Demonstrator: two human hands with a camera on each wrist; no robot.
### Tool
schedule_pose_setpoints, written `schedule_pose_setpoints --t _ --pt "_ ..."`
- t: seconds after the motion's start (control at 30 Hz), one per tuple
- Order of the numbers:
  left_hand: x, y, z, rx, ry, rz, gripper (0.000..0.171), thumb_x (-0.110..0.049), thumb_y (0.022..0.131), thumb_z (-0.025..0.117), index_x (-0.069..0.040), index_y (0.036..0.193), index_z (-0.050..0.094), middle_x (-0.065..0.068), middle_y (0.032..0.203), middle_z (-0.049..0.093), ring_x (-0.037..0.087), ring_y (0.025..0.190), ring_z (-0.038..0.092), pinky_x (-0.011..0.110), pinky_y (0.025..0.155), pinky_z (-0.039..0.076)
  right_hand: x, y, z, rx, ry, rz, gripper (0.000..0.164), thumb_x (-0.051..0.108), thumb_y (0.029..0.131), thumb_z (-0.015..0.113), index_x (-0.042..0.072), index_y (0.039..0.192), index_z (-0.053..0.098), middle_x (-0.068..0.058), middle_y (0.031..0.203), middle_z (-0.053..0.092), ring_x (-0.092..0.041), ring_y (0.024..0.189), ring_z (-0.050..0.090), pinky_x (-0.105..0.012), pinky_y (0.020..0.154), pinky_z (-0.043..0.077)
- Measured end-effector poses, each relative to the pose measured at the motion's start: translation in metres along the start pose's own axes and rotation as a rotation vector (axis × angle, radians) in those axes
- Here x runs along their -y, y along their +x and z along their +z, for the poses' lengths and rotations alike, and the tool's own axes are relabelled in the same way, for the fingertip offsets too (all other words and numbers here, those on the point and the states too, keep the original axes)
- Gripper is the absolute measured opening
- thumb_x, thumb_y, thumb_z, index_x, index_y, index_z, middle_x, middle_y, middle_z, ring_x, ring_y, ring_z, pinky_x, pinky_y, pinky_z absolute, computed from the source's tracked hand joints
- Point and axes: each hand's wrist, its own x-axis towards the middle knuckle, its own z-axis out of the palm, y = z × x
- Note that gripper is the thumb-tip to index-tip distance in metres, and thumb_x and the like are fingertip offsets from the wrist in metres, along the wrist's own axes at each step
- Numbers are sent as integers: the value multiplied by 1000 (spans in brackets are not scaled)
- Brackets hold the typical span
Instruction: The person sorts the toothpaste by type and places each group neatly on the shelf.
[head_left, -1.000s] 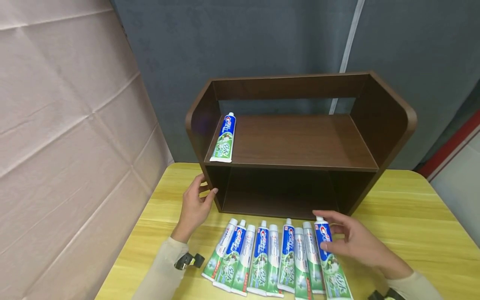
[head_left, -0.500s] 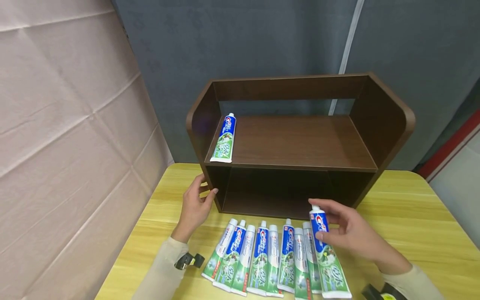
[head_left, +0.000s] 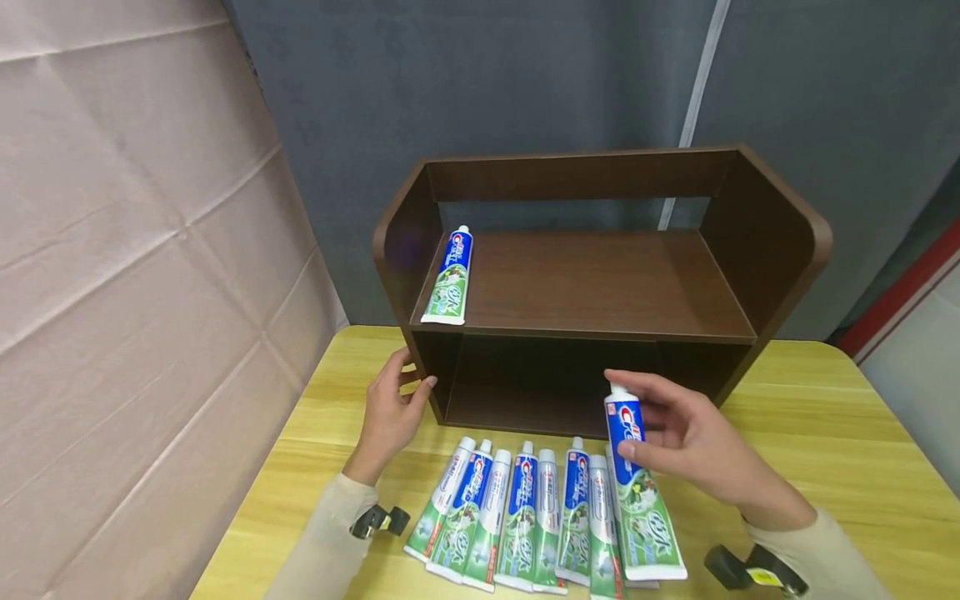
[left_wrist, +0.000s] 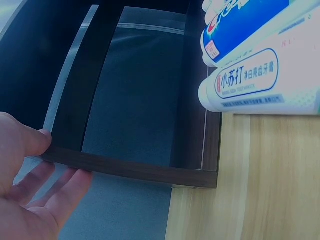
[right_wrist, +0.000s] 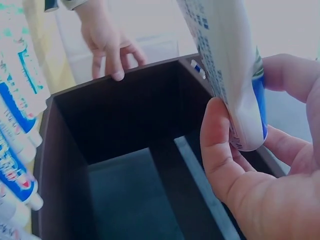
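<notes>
In the head view, my right hand (head_left: pixel 697 437) holds a blue-and-green toothpaste tube (head_left: pixel 641 492) between thumb and fingers, raised over the right end of a row on the table. Its white cap points away from me. The right wrist view shows the pale back of this tube (right_wrist: pixel 227 65). My left hand (head_left: pixel 392 412) grips the front edge of the left side panel of a dark brown two-tier shelf (head_left: pixel 600 279), thumb inside and fingers outside. Another blue-and-green tube (head_left: pixel 450 279) lies at the left end of the upper board.
Several toothpaste tubes (head_left: pixel 523 521), blue-green and white-green, lie side by side on the yellow wooden table (head_left: pixel 810 433) before the shelf. A pale cloth wall (head_left: pixel 150 275) stands at left, and a grey curtain (head_left: pixel 525 75) hangs behind.
My right hand has lifted its toothpaste tube and carried it left and toward the shelf. My left hand has stayed on the side panel.
</notes>
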Motion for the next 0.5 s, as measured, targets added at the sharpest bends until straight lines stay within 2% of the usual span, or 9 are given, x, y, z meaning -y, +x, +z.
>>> schedule_pose_setpoints --t 0.23,0.4,0.5 --pt "0 1 0 2 -2 -3 49 -6 98 74 -15 143 57 12 134 66 36 111 75 44 81 68 17 11 3 3 -8 -52 71 -8 94 72 -1 157 42 -6 131 62 -23 99 74 -43 77 68" --pt "1 0 0 -1 -2 2 49 -5 98 74 -14 143 57 12 133 66 36 111 75 44 81 68 29 19 6 0 34 -98 72 -12 92 72 0 157 43 -17 133 60 -22 100 73 -43 76 68" --pt "1 0 0 2 5 4 49 -6 98 74 -14 144 56 12 133 66 35 111 75 44 81 68 36 23 7 -5 55 -111 73 -13 92 71 2 157 44 -15 133 60 -21 102 72 -43 76 68"
